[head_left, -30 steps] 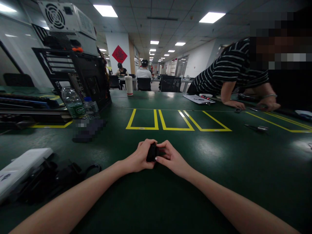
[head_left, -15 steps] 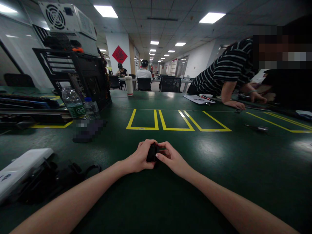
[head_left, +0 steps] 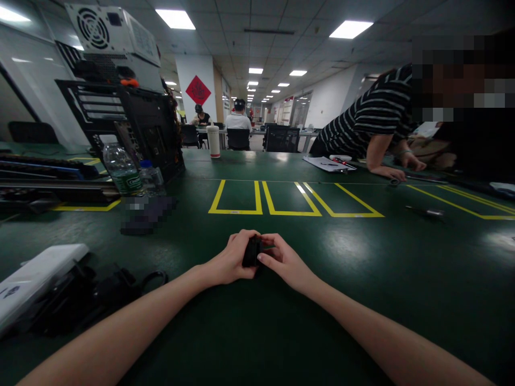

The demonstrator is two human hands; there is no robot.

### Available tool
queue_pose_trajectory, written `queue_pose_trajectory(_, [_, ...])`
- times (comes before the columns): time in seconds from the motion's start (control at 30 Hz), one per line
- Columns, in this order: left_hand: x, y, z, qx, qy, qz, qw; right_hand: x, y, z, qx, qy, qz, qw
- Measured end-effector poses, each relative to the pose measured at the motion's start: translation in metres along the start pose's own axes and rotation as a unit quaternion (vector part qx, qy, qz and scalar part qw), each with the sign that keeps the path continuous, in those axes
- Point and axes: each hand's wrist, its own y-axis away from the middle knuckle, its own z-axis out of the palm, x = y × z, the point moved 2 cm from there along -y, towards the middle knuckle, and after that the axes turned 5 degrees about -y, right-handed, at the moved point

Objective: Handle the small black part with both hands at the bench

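Observation:
Between my two hands is a small black block-like object (head_left: 251, 253), too dark to make out its kind. My left hand (head_left: 231, 260) wraps round its left side, thumb below and fingers over the top. From the right, my right hand (head_left: 284, 262) pinches the same object with thumb and fingertips. Both hands are low over the green tabletop (head_left: 257, 332), and part of the object is hidden behind the fingers.
Yellow tape outlines (head_left: 235, 212) mark the table ahead. Left are a white box (head_left: 44, 273), black cabled parts (head_left: 108, 289), bottles (head_left: 120, 169) and a computer case (head_left: 148, 123). A white tumbler (head_left: 213, 140), clipboard (head_left: 328, 163) and screwdriver-like tool (head_left: 428, 212) lie farther off; a person (head_left: 370, 115) leans in right.
My hands and the black object stay almost still. On the right, the leaning person's head and far hand have shifted slightly left.

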Motion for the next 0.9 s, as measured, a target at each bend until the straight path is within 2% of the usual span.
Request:
queue_pose_trajectory(0.23, [0.0046,0.0005,-0.0037,-0.009,-0.015,0.028,0.999,-0.0023,0.0030,0.0015,-0.013,0.001,-0.034,0.999])
queue_pose_trajectory(0.57, [0.0055,0.0009,-0.0045,-0.013,-0.005,0.013,1.000,-0.0001,0.0000,-0.0002,-0.008,-0.004,-0.005,1.000])
queue_pose_trajectory(0.7, [0.0048,0.0012,-0.0039,-0.015,-0.013,0.021,1.000,-0.0016,0.0025,0.0004,-0.028,-0.001,-0.020,0.999])
queue_pose_trajectory(0.9, [0.0046,0.0013,-0.0041,-0.012,-0.014,0.027,0.999,-0.0031,0.0033,0.0009,-0.008,-0.001,-0.023,1.000])
